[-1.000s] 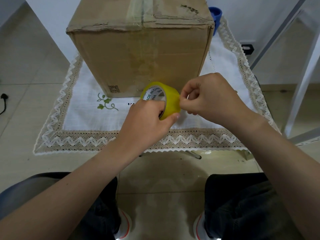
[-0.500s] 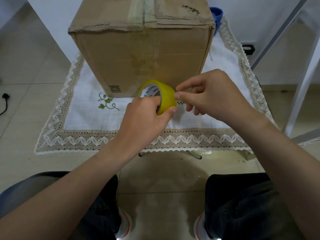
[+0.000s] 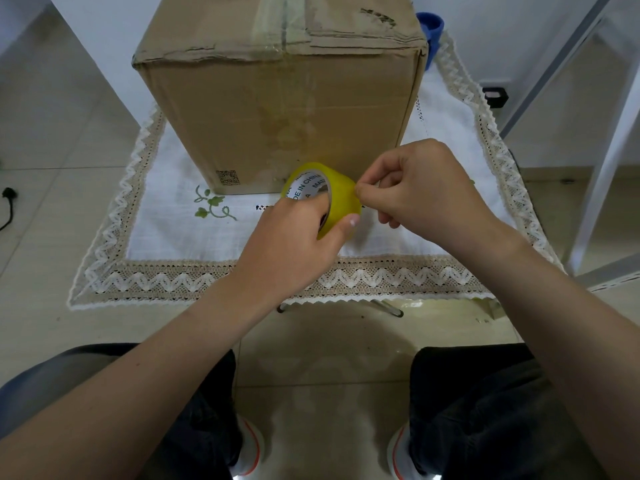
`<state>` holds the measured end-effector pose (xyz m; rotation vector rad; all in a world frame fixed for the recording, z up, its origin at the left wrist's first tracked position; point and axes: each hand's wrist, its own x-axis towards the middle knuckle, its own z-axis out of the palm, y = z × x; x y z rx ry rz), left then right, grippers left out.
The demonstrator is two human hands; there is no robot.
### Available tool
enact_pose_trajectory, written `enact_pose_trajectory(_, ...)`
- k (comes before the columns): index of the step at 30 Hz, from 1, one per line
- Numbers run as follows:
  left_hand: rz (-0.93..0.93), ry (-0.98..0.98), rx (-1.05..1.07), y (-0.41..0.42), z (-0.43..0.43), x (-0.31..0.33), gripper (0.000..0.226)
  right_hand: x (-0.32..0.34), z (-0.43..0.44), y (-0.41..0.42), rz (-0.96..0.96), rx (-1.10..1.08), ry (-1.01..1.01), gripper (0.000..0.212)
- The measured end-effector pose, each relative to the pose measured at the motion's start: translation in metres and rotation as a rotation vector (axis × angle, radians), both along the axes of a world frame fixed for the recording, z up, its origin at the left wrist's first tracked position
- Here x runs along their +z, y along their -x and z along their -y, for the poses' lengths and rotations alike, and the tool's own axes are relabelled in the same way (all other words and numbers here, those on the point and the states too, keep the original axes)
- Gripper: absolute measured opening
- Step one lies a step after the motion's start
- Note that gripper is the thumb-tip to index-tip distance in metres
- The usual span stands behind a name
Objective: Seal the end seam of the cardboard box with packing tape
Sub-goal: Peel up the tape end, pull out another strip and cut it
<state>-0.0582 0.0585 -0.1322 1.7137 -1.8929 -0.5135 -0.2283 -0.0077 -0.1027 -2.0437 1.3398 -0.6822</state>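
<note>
Right at the pinching fingers (image 3: 362, 196) of the right hand (image 3: 426, 192), picking at the outer wrap of the tape roll (image 3: 343, 197), gripped through its core by the left hand (image 3: 294, 240) just leftward, core pointing left, cardboard box (image 3: 277, 109) straight beyond on the desk (image 3: 173, 233).

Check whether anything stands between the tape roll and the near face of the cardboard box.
Nothing visible does. The left hand grips the tape roll and the right hand pinches at its outer wrap, just in front of the cardboard box. Only the tablecloth lies under the gap between roll and box face.
</note>
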Motion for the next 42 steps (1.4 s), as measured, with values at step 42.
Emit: enact_pose_trajectory(42, -0.011, 0.067, 0.123, 0.003, -0.004, 0.002, 0.056, -0.011, -0.002, -0.010, -0.032, -0.060, 0.239, 0.011)
